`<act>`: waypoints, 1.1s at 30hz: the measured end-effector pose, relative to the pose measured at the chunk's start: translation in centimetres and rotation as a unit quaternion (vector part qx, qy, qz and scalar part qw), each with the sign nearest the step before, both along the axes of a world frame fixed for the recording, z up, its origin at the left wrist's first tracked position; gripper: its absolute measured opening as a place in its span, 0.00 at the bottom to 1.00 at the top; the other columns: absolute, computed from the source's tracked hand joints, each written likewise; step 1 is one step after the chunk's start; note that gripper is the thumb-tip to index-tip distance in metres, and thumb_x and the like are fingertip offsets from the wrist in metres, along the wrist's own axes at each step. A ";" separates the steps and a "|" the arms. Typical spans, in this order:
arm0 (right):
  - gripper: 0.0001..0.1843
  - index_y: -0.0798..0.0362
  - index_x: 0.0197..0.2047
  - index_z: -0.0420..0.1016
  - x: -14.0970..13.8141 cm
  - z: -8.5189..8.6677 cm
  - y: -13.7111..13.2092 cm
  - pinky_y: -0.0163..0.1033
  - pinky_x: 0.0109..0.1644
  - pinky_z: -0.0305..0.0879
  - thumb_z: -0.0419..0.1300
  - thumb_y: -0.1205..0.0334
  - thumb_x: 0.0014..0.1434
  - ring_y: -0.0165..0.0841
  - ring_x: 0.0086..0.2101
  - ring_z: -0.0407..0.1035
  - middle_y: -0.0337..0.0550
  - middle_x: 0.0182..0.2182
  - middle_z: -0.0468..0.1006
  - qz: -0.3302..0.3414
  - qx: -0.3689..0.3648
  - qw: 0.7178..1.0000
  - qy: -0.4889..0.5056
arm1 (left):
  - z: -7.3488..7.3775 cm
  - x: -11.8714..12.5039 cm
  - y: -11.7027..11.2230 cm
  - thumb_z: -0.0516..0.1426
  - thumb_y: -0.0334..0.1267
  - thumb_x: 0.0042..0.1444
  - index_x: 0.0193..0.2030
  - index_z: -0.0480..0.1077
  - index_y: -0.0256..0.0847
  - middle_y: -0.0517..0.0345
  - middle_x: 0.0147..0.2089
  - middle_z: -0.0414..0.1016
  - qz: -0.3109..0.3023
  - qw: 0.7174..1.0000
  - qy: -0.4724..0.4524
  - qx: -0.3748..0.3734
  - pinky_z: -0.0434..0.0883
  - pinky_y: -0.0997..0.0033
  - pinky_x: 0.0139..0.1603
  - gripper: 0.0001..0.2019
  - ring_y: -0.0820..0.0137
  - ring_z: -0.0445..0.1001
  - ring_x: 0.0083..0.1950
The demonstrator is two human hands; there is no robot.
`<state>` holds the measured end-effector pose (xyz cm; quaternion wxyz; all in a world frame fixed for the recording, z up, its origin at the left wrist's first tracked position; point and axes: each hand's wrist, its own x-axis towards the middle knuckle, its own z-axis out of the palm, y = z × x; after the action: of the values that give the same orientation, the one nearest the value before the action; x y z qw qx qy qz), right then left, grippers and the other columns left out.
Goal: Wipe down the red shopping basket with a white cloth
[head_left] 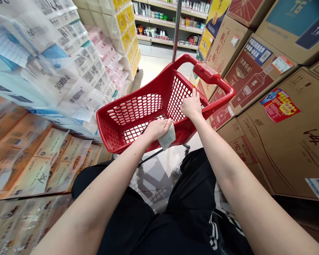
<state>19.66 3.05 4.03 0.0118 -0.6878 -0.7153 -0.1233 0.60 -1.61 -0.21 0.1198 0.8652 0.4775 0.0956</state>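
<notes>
Fingers (163, 124) of your left hand (156, 129) are pressing a cloth (168, 138) onto the basket (127, 113) rim, while your right hand (191, 105) is gripping the far edge, closed, steadying it

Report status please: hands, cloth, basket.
Left hand presses white cloth on basket rim. Right hand grips far side wall. Basket tilted, nothing visible inside. Boxes close on right, paper packs on left.
</notes>
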 end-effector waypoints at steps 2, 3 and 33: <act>0.21 0.64 0.41 0.80 0.0 0.1 -0.1 0.64 0.68 0.35 0.49 0.60 0.60 0.55 0.67 0.41 0.62 0.45 0.79 0.000 -0.001 1.000 0.000 | 0.0 -0.1 -0.1 0.31 0.56 0.66 0.40 0.73 0.42 0.51 0.42 0.80 0.001 1.000 0.000 -0.001 0.67 0.67 0.39 0.33 0.62 0.77 0.44; 0.22 0.65 0.42 0.80 -0.1 0.1 -0.1 0.64 0.68 0.35 0.49 0.60 0.60 0.55 0.67 0.42 0.63 0.45 0.79 -0.002 -0.002 1.000 0.000 | 0.0 -0.1 -0.2 0.30 0.56 0.66 0.40 0.72 0.42 0.52 0.41 0.80 -0.003 1.000 0.000 0.002 0.67 0.67 0.39 0.33 0.62 0.77 0.43; 0.22 0.65 0.41 0.80 0.6 -0.1 1.6 0.59 0.69 0.39 0.47 0.63 0.60 0.50 0.68 0.41 0.62 0.45 0.79 0.029 0.020 0.999 0.016 | -0.3 -5.3 -2.3 0.33 0.52 0.67 0.43 0.70 0.42 0.51 0.38 0.78 -0.049 0.996 0.075 0.023 0.66 0.68 0.39 0.28 0.63 0.76 0.39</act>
<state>20.21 4.64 3.90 0.0406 -0.6679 -0.7324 -0.1259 -4.67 -3.90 -0.48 0.0679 0.8949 0.4396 0.0350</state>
